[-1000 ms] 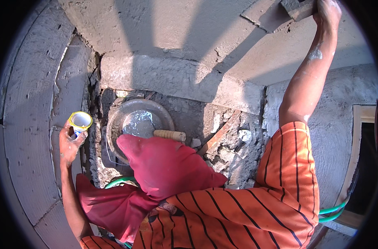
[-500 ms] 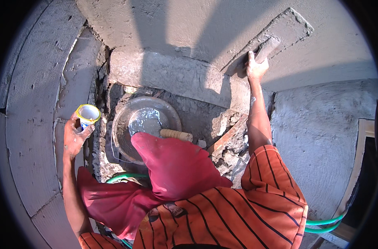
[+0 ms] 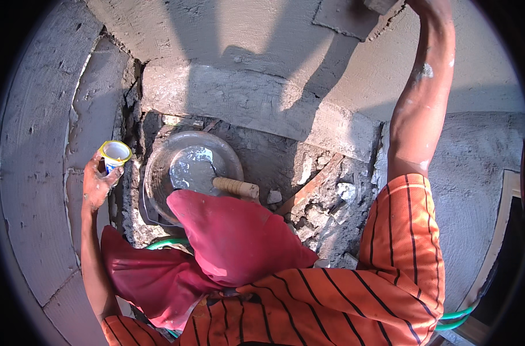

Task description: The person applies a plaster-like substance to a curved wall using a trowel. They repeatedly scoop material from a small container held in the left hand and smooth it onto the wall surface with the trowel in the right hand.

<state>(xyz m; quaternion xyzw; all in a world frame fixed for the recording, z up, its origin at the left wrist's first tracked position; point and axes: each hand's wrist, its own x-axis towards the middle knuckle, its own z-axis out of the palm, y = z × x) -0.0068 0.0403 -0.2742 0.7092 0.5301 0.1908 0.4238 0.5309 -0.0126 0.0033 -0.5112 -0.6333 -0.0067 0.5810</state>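
My left hand [image 3: 98,181] is shut on a small white cup with a yellow rim [image 3: 115,153], held beside the curved plastered wall at the left. My right arm reaches up to the top edge, where my right hand [image 3: 427,4] grips a plaster float [image 3: 381,4]; only a corner of the float shows. The float touches a smoothed patch of fresh grey plaster [image 3: 346,17] on the wall. Below me stands a round metal pan [image 3: 158,167] holding wet mortar [image 3: 190,170] and a tool with a wooden handle [image 3: 235,187].
Broken brick and mortar rubble [image 3: 326,207] lies right of the pan. A green hose [image 3: 164,244] runs under a red cloth [image 3: 233,236] hanging from me. A plastered ledge [image 3: 257,104] crosses above the pan. A wooden frame [image 3: 502,230] stands at the right.
My right hand swept the float down the wall half a second ago and is now back up at the top edge. The left hand and its cup barely moved.
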